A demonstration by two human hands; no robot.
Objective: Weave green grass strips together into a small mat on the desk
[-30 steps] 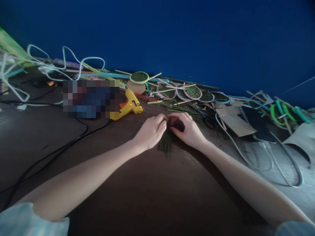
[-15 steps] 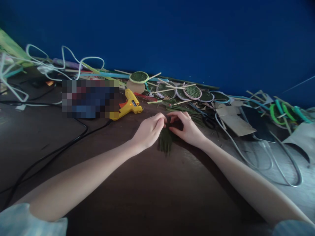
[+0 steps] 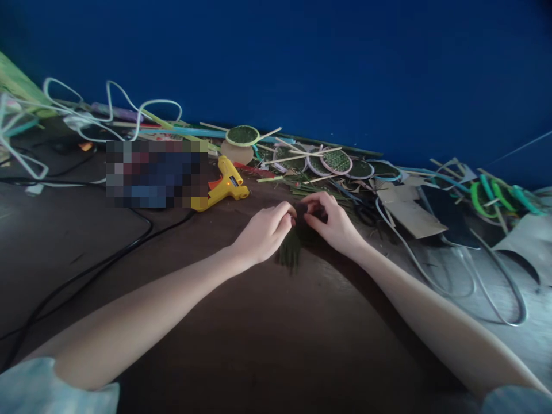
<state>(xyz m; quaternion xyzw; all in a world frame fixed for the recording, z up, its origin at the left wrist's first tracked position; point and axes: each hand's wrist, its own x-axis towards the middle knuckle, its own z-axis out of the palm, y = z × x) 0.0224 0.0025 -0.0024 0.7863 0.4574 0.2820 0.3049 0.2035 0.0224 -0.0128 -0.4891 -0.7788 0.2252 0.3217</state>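
Observation:
Between my hands, at the middle of the table, is a small piece woven from dark green strips (image 3: 290,253), its loose strip ends hanging toward me. My left hand (image 3: 268,231) is closed, thumb and fingers pinching the piece's upper left. My right hand (image 3: 331,221) curls around its upper right side, thumb and fingertips brought close at the dark upper part. What exactly the right fingertips grip is too dark and small to see clearly. A yellow glue gun (image 3: 224,187) lies to the left of my left hand, its small orange light lit.
Round woven discs with coloured rims (image 3: 336,161), thin sticks and green strips crowd the back edge by the blue wall (image 3: 276,63). Black scissors (image 3: 366,214), brown cardboard (image 3: 407,208) and a dark phone-like slab (image 3: 448,218) lie right. Black cable (image 3: 99,253) and white cords (image 3: 116,109) run left.
Both hands have shifted slightly to the right at the upper end of the woven piece. My right hand's thumb and fingers have drawn a little closer together. The glue gun stays put.

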